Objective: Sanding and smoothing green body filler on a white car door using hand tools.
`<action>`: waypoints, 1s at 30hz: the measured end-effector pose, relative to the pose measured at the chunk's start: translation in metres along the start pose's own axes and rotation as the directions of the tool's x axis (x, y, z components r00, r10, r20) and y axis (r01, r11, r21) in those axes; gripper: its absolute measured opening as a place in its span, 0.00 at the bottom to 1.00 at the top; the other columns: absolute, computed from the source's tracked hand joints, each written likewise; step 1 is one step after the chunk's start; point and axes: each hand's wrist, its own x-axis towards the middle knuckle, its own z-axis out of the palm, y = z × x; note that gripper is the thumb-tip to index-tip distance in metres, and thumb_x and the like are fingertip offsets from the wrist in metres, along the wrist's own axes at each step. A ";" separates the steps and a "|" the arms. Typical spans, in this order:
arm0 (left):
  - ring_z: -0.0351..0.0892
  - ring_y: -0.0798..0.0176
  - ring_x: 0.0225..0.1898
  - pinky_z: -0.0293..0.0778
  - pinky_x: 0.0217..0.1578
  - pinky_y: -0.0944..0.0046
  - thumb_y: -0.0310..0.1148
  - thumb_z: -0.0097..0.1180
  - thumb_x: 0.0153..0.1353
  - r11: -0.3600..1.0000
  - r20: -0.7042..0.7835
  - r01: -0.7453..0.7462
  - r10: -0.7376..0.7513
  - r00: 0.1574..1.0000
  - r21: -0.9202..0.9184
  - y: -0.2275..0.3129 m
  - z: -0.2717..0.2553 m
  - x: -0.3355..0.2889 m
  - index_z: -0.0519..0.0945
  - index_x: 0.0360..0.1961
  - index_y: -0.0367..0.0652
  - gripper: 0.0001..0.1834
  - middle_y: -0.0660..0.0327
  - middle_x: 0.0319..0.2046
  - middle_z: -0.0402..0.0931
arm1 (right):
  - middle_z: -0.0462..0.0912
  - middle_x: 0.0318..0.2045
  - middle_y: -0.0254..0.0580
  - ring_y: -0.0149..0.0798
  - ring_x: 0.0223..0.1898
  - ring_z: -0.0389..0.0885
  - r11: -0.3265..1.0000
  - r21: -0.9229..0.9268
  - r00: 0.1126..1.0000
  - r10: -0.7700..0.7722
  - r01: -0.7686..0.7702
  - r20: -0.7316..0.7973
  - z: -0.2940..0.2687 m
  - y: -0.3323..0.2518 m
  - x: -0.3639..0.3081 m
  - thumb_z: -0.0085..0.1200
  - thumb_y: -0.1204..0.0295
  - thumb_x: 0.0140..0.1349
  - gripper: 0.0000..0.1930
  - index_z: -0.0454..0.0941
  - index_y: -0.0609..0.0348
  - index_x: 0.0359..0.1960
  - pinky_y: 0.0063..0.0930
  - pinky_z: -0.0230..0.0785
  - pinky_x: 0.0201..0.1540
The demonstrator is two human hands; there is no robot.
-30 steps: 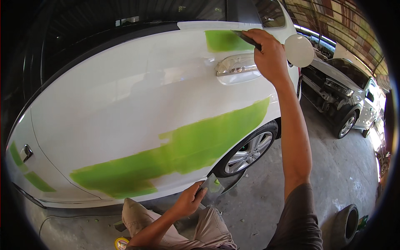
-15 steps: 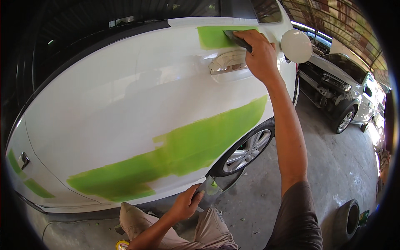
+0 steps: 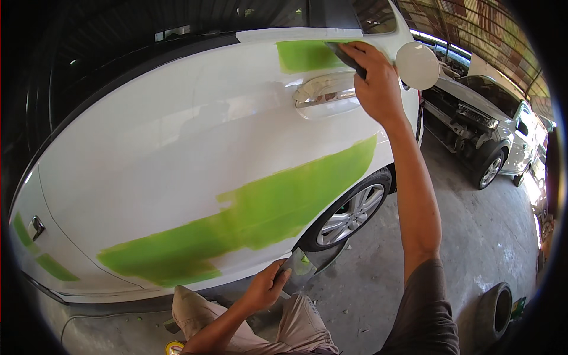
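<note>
My right hand (image 3: 377, 77) grips a dark putty spreader (image 3: 348, 59), its edge against a green filler patch (image 3: 305, 55) high on a white car door (image 3: 160, 160). The patch lies just above the door handle (image 3: 325, 92), which has masking tape on its left part. Low by the car's bottom edge, my left hand (image 3: 266, 288) is closed round a flat grey mixing plate (image 3: 299, 266) with a small dab of green filler on it. A larger green filler area (image 3: 254, 207) spreads along the lower door up toward the wheel arch.
The rear wheel (image 3: 352, 216) stands below and right of the large filler area. An open round fuel flap (image 3: 417, 65) sticks out right of my right hand. Farther right are another car (image 3: 479, 112) with its front stripped and a loose tyre (image 3: 494, 313) on the concrete floor (image 3: 378, 296).
My right hand and the spreader have shifted slightly right and down along the upper patch. The left hand with the plate has stayed nearly still.
</note>
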 end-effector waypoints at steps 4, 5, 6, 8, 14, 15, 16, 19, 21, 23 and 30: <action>0.79 0.61 0.53 0.70 0.58 0.63 0.32 0.53 0.80 0.999 -0.017 -0.025 0.025 1.000 -0.024 -0.002 0.001 0.001 0.70 0.71 0.33 0.24 0.49 0.52 0.82 | 0.87 0.57 0.35 0.46 0.59 0.82 1.000 -0.031 0.999 0.003 -0.001 0.042 0.016 0.014 0.022 0.54 0.82 0.59 0.27 0.87 0.47 0.60 0.50 0.61 0.62; 0.79 0.61 0.52 0.71 0.57 0.63 0.33 0.53 0.80 0.999 -0.023 -0.048 0.048 0.999 -0.020 -0.002 0.001 0.001 0.70 0.71 0.33 0.23 0.50 0.52 0.82 | 0.87 0.57 0.34 0.46 0.58 0.83 1.000 -0.017 0.998 0.013 -0.012 0.062 0.018 0.015 0.025 0.53 0.82 0.59 0.26 0.87 0.47 0.59 0.50 0.61 0.62; 0.78 0.61 0.51 0.71 0.57 0.63 0.33 0.53 0.80 0.997 -0.029 -0.072 0.071 0.997 -0.016 -0.002 0.001 0.002 0.70 0.71 0.33 0.23 0.50 0.51 0.82 | 0.87 0.56 0.34 0.46 0.57 0.83 1.000 -0.004 0.996 0.023 -0.022 0.082 0.020 0.015 0.027 0.53 0.81 0.60 0.25 0.87 0.47 0.58 0.51 0.61 0.62; 0.78 0.62 0.50 0.71 0.56 0.64 0.33 0.53 0.80 0.999 -0.025 -0.046 0.046 0.999 -0.015 -0.003 0.000 0.000 0.70 0.71 0.33 0.23 0.51 0.50 0.82 | 0.87 0.56 0.33 0.45 0.57 0.84 0.999 -0.011 0.994 0.037 -0.036 0.107 0.020 0.009 0.031 0.52 0.82 0.59 0.25 0.88 0.47 0.56 0.51 0.62 0.61; 0.76 0.65 0.47 0.72 0.53 0.64 0.33 0.53 0.80 1.000 -0.002 0.000 0.000 1.000 -0.022 0.000 0.000 0.000 0.71 0.70 0.33 0.23 0.53 0.49 0.82 | 0.88 0.52 0.32 0.45 0.54 0.84 0.998 -0.057 0.989 0.004 0.004 0.149 0.012 0.004 0.033 0.50 0.84 0.57 0.25 0.90 0.47 0.52 0.51 0.63 0.57; 0.76 0.65 0.47 0.72 0.53 0.64 0.32 0.53 0.80 0.999 -0.007 -0.014 0.014 1.000 -0.030 -0.001 0.000 0.000 0.71 0.70 0.33 0.23 0.53 0.48 0.82 | 0.88 0.50 0.32 0.45 0.53 0.84 0.999 -0.030 0.986 -0.007 0.012 0.168 0.009 0.004 0.031 0.50 0.84 0.56 0.25 0.90 0.47 0.52 0.51 0.63 0.56; 0.76 0.65 0.47 0.72 0.53 0.64 0.32 0.53 0.80 0.999 -0.007 -0.013 0.013 1.000 -0.030 -0.002 0.000 0.000 0.71 0.70 0.33 0.23 0.53 0.48 0.82 | 0.88 0.50 0.32 0.45 0.53 0.84 1.000 -0.029 0.986 -0.007 0.012 0.168 0.007 0.001 0.026 0.50 0.84 0.56 0.25 0.90 0.47 0.52 0.51 0.63 0.56; 0.77 0.64 0.48 0.72 0.54 0.64 0.32 0.53 0.80 0.998 -0.032 -0.039 0.038 0.999 -0.048 -0.002 0.000 0.000 0.71 0.69 0.32 0.22 0.53 0.49 0.82 | 0.87 0.46 0.33 0.46 0.52 0.84 0.999 -0.044 0.982 -0.010 0.019 0.189 -0.002 -0.008 0.004 0.49 0.85 0.55 0.26 0.90 0.49 0.51 0.50 0.63 0.55; 0.78 0.62 0.51 0.71 0.56 0.64 0.32 0.54 0.80 1.000 -0.008 0.003 -0.003 1.000 -0.008 0.003 -0.002 0.001 0.71 0.69 0.32 0.22 0.51 0.51 0.82 | 0.87 0.44 0.34 0.46 0.52 0.84 0.999 -0.028 0.978 0.025 -0.020 0.206 -0.006 -0.010 -0.008 0.48 0.87 0.54 0.26 0.90 0.50 0.51 0.49 0.64 0.56; 0.78 0.62 0.53 0.71 0.57 0.63 0.31 0.54 0.80 1.000 -0.011 -0.017 0.017 1.000 -0.005 0.004 -0.001 0.002 0.71 0.69 0.32 0.22 0.51 0.53 0.82 | 0.88 0.46 0.35 0.46 0.54 0.83 0.998 -0.062 0.976 0.034 -0.021 0.215 -0.010 -0.008 -0.009 0.48 0.87 0.54 0.27 0.90 0.51 0.51 0.48 0.64 0.59; 0.79 0.60 0.56 0.71 0.59 0.62 0.31 0.54 0.79 0.998 -0.045 -0.054 0.053 0.998 -0.019 0.000 0.002 0.002 0.71 0.69 0.32 0.23 0.48 0.55 0.82 | 0.88 0.56 0.42 0.52 0.57 0.85 1.000 0.023 0.997 -0.011 0.010 0.076 -0.015 0.033 0.019 0.49 0.87 0.55 0.28 0.88 0.52 0.55 0.43 0.71 0.63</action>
